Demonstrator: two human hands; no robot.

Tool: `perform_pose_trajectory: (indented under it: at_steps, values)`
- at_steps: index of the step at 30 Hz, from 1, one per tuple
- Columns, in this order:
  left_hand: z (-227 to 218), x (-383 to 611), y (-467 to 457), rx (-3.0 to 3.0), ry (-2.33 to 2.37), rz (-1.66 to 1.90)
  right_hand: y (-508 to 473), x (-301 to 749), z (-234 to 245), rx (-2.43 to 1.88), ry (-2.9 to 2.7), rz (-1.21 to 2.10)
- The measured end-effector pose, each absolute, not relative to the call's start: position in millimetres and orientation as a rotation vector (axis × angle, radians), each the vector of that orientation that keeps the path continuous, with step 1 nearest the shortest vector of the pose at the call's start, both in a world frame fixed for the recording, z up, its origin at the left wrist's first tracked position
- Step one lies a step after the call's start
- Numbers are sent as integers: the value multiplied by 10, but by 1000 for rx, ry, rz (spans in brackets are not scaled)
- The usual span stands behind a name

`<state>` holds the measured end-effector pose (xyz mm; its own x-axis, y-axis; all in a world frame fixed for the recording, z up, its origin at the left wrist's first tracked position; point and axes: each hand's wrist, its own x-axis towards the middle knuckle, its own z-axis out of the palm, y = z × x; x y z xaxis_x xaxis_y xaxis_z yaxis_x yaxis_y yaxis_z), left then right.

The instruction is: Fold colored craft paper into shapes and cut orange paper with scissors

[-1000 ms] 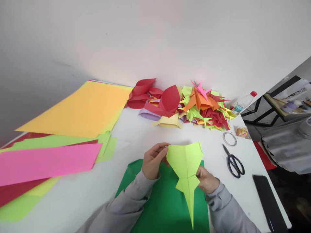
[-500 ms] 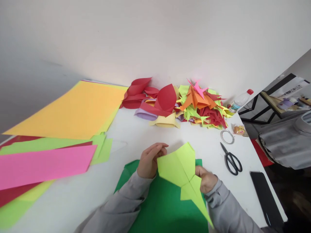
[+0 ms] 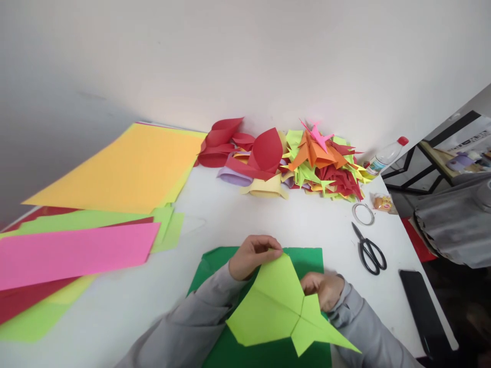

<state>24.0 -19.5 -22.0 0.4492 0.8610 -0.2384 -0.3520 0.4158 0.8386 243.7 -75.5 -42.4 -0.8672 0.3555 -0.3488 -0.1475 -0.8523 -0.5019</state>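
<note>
A folded lime-green paper plane (image 3: 274,309) with a long pointed tail is held over a dark green sheet (image 3: 307,255) on the table. My left hand (image 3: 256,255) pinches the plane's upper edge between thumb and fingers. At the plane's right side, my right hand (image 3: 324,290) is closed on the paper near the notch by the tail; some of its fingers are hidden behind the paper. The tail points to the lower right, and the broad end faces the lower left.
Coloured sheets (image 3: 115,168) and a pink strip (image 3: 76,253) lie on the left. Red curled paper pieces (image 3: 264,153) and a heap of folded paper shapes (image 3: 314,153) stand along the wall. To the right are a bottle (image 3: 385,156), a tape roll (image 3: 363,214), scissors (image 3: 370,253) and a black phone (image 3: 425,312).
The paper plane has turned anticlockwise, its tail swinging from downward to the lower right. My left hand has moved right and now grips its top edge. The view has shifted slightly.
</note>
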Motion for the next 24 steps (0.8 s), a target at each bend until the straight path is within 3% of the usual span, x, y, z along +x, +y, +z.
perform_pose_trajectory:
  at_steps: [15,24]
  values:
    - [-161,225,-209,685,721,896,-753,2450,-363,-684,-751,2643]
    - [-102,215,-160,533,684,926,-650,2397,-272,-704,-702,2271]
